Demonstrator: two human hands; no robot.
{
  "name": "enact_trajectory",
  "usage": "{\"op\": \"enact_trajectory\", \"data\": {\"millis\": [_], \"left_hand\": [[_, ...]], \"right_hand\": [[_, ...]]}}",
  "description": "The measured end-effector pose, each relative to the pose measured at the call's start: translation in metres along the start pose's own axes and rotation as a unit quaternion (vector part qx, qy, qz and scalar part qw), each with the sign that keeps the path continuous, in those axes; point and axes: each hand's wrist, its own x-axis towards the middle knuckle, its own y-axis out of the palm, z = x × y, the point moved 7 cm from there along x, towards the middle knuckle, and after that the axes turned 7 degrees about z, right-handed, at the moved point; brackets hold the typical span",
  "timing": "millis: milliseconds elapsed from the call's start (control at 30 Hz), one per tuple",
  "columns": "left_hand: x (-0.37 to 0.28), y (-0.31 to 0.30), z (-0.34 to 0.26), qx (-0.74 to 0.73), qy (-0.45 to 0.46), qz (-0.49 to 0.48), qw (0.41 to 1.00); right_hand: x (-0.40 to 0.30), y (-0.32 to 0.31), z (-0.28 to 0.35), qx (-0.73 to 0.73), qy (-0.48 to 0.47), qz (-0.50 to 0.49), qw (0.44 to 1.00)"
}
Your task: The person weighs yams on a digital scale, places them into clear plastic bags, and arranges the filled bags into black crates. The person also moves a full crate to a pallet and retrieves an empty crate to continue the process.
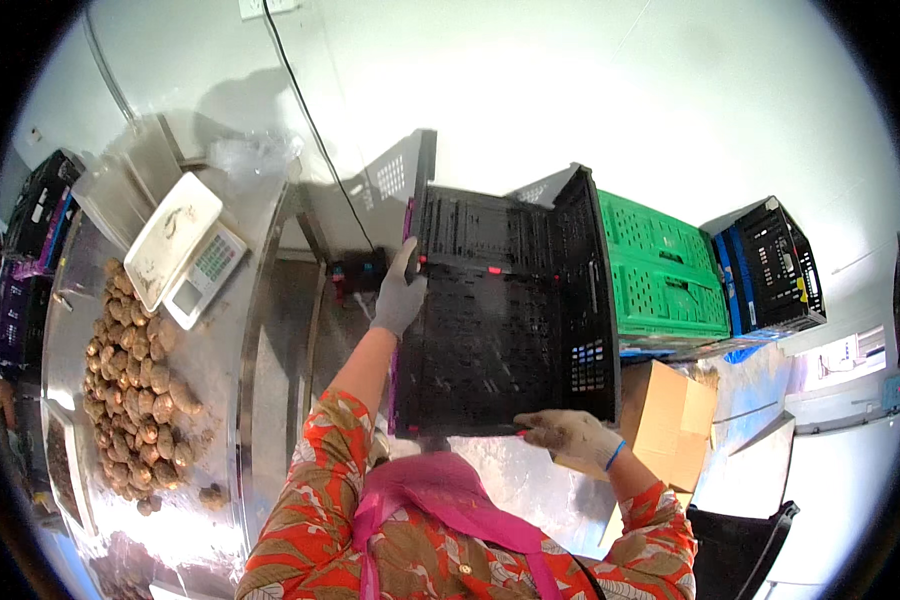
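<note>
A black plastic folding crate (487,337) with red latches stands before me, two of its side walls raised. My left hand (401,296), in a light grey glove, is on the crate's left side, thumb and fingers at the edge. At the near right edge my right hand (570,437), in a soiled white glove with a blue cuff, has its fingertips by a red latch. The lower parts of my right fingers are hard to make out. A purple crate edge shows along the left side beneath the black one.
Green folded crates (664,270) and a black crate (769,266) on blue ones stand at right, beside a cardboard box (656,420). On the left, a metal table (217,390) holds a pile of brown taro-like tubers (139,382) and a white digital scale (206,277).
</note>
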Motion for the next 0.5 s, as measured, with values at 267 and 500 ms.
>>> {"op": "enact_trajectory", "data": {"millis": [267,500], "left_hand": [[-0.004,0.008,-0.01,-0.012,-0.039,0.052,0.998],[-0.008,0.004,-0.008,0.015,-0.06,0.042,0.997]], "right_hand": [[0.053,-0.085,0.033,0.033,-0.168,-0.269,0.948],[0.045,0.038,0.053,0.099,-0.148,0.091,0.98]]}}
